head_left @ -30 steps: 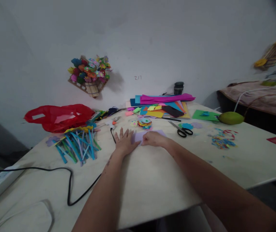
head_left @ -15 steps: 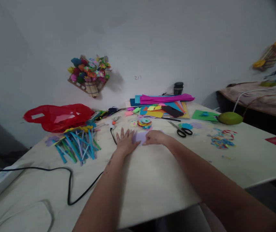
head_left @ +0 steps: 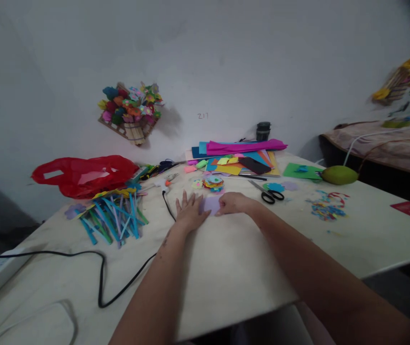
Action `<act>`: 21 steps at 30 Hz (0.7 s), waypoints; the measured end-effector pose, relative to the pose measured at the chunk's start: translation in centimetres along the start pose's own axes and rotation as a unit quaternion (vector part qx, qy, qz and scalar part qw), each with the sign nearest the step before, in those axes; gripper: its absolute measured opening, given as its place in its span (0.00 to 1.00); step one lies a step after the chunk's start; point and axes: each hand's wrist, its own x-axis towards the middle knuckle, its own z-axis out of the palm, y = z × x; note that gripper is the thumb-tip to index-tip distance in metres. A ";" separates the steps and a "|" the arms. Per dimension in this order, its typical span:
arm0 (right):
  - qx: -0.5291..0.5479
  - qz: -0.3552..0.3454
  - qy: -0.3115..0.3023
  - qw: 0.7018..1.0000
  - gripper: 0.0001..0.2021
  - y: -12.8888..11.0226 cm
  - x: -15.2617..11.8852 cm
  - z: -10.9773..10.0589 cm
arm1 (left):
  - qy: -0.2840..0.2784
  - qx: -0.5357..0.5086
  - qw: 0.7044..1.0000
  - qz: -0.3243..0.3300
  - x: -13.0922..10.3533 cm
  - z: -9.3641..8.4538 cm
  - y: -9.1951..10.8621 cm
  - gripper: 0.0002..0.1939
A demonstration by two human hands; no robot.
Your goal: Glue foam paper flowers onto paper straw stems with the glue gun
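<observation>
A piece of light purple paper [head_left: 210, 205] lies flat on the table in front of me. My left hand [head_left: 190, 213] rests on its left side, open, fingers spread. Over the paper's right part my right hand [head_left: 233, 203] is closed with curled fingers; whatever it may hold is hidden. Just beyond the paper sits a small stack of colourful paper flower cut-outs [head_left: 212, 183]. Black-handled scissors [head_left: 271, 195] lie to the right of my right hand. Left of the stack is a glue gun [head_left: 163, 185] with a black cord.
Blue, green and purple strips [head_left: 115, 218] and a red plastic bag [head_left: 86, 175] lie at left. Coloured sheets [head_left: 244, 147] are piled by the wall. Paper scraps [head_left: 327, 211] and a green oval object [head_left: 339, 175] are at right. A black cable [head_left: 100, 282] crosses the left side.
Both hands have shifted slightly to the right over the purple paper. The camera view has turned a little. Left stays spread, right stays closed.
</observation>
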 end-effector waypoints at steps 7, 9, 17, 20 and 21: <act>0.030 -0.097 0.033 0.994 0.14 1.1 0.0 0.4 | 0.001 0.017 1.000 -0.017 0.1 -0.4 -0.6 0.33; 0.034 -0.101 0.047 0.993 0.13 1.0 0.2 0.6 | 0.004 0.018 1.000 -0.019 0.1 -0.5 -0.8 0.33; 0.051 -0.090 0.041 0.994 0.14 0.9 1.0 1.2 | 0.067 0.022 0.995 0.067 -0.2 -0.6 0.3 0.33; 0.063 -0.078 0.026 0.995 0.14 1.1 1.3 1.4 | 0.064 0.023 0.994 0.084 -0.2 -0.5 0.7 0.33; 0.065 -0.073 0.021 0.995 0.14 1.1 1.4 1.4 | 0.060 0.025 0.994 0.084 -0.2 -0.4 0.7 0.33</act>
